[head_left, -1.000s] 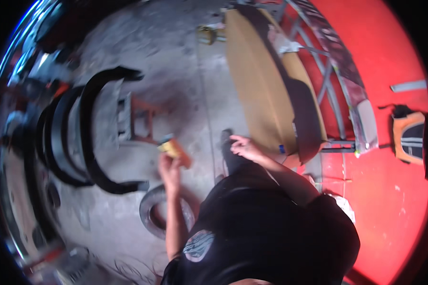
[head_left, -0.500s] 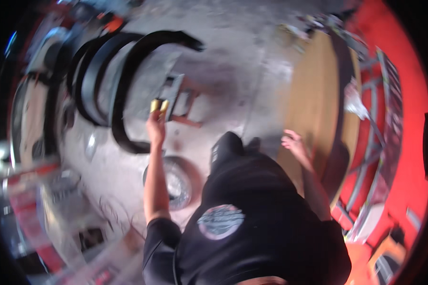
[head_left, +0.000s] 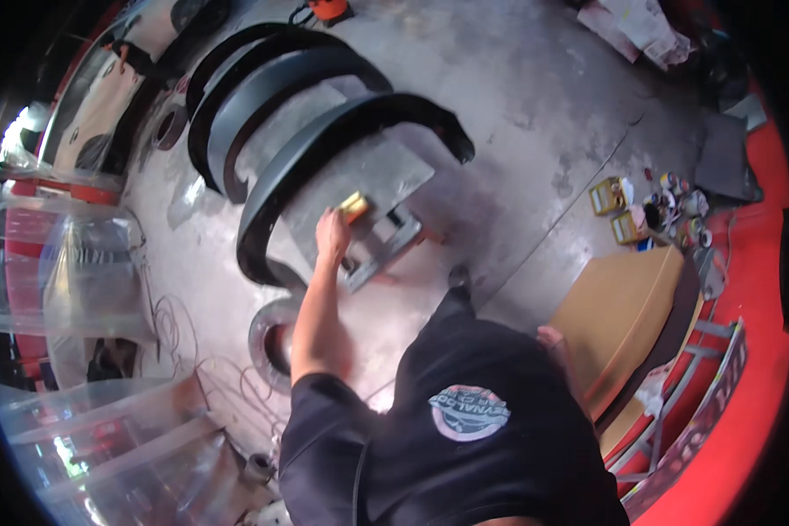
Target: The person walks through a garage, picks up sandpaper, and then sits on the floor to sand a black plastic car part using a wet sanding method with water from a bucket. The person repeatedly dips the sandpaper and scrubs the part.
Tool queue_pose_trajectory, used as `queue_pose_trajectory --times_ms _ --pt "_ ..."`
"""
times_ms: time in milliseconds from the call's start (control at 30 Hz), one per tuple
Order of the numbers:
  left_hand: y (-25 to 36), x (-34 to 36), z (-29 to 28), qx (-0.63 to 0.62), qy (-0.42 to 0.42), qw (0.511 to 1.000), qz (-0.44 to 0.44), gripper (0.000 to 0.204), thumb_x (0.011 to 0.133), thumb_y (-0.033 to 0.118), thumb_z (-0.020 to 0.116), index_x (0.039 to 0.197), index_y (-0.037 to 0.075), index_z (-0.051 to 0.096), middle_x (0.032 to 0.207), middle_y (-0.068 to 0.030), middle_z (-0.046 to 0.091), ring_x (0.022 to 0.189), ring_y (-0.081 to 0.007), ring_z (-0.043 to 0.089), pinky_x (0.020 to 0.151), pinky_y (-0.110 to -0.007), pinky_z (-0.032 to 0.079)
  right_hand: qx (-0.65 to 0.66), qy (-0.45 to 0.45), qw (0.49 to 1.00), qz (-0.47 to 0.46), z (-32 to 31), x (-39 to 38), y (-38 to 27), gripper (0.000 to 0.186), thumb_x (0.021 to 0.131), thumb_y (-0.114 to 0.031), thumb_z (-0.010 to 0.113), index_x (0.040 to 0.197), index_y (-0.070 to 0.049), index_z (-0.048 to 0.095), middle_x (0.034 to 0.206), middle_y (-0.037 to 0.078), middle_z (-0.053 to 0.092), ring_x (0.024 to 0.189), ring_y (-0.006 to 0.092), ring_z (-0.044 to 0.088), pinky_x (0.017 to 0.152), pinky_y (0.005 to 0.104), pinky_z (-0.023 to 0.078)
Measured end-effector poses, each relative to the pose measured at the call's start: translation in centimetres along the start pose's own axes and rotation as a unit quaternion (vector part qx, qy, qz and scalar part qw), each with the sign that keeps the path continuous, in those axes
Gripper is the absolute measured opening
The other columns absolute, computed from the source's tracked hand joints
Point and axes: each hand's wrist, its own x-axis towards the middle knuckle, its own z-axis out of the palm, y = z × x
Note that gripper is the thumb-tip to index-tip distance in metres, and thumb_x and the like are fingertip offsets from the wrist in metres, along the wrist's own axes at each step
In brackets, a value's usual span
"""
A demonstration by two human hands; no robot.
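My left hand (head_left: 333, 234) is closed on a small yellow, folded-looking piece (head_left: 353, 206). Its exact kind is unclear. The hand is held out over a low stand with a grey top (head_left: 403, 171), just inside the bend of a curved dark-grey car trim panel (head_left: 294, 162). Two similar curved panels (head_left: 263, 96) are beyond it to the left. My right hand (head_left: 552, 338) hangs low beside my body, near a tan board-like panel (head_left: 618, 307). My shirt covers much of that hand, and how its fingers lie cannot be made out.
A tire (head_left: 265, 342) lies on the floor below my left forearm. Plastic-wrapped parts (head_left: 96, 272) and cables (head_left: 171, 324) are at the left. Small cans and boxes (head_left: 649, 210) stand at the right, near the red wall (head_left: 767, 351). Further off are a car and another person (head_left: 131, 57).
My view has turned, so the curved panels and the tan panel sit elsewhere in the picture. My left hand, still holding the yellow piece, is now over the stand. My right hand has dropped nearer my body.
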Motion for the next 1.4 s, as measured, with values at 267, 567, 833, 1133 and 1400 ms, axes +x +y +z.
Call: queue_pose_trajectory --times_ms 267,567,833,1133,1400 --pt "3.3 2.3 -4.0 0.02 0.025 0.995 -0.09 0.023 0.083 0.009 0.064 0.106 0.006 0.068 0.103 -0.0159 0.063 0.099 -0.037 0.062 0.085 -0.046 0.051 -0.009 0.11 0.994 -0.005 -5.6 9.7 -15.0 0.037 0.092 -0.009 0.059 0.128 0.001 0.057 0.086 0.005 0.066 0.067 0.0125 0.062 0.058 0.0253 0.05" --pt "19.7 8.7 5.0 -0.18 0.023 0.983 0.001 0.023 0.082 0.009 0.064 0.105 0.006 0.067 0.103 -0.0198 0.066 0.099 -0.0403 0.061 0.086 -0.047 0.049 -0.102 0.078 0.981 0.144 -12.4 18.4 -10.0 0.023 0.091 -0.024 0.066 0.096 -0.002 0.071 0.065 0.005 0.061 0.051 0.0145 0.059 0.043 0.0312 0.048" --pt "32.8 13.4 22.0 -0.266 -0.35 0.884 0.158 0.03 0.091 0.025 0.061 0.109 0.002 0.069 0.102 -0.0246 0.069 0.097 -0.039 0.067 0.086 -0.045 0.053 -0.129 0.04 0.981 0.136 -25.2 38.2 -22.0 0.023 0.091 -0.023 0.059 0.097 -0.003 0.068 0.068 0.008 0.062 0.053 0.0203 0.061 0.047 0.0353 0.051" --pt "41.3 32.8 15.0 -0.326 -0.292 0.899 0.005 0.025 0.091 0.019 0.058 0.107 0.005 0.071 0.095 -0.0242 0.071 0.091 -0.0342 0.071 0.083 -0.042 0.053 -0.033 0.058 0.997 0.026 -29.9 59.5 -42.7 0.031 0.096 -0.026 0.059 0.118 -0.004 0.063 0.079 0.011 0.069 0.057 0.0185 0.065 0.048 0.0308 0.053" --pt "40.0 44.3 23.3 -0.203 -0.286 0.936 -0.003 0.022 0.088 0.019 0.058 0.1 0.006 0.071 0.098 -0.0209 0.07 0.098 -0.0399 0.066 0.088 -0.048 0.051 -0.129 -0.179 0.975 0.029 -16.6 71.5 -52.6 0.036 0.095 -0.025 0.061 0.126 -0.005 0.06 0.086 0.011 0.069 0.067 0.0175 0.067 0.058 0.0308 0.056"
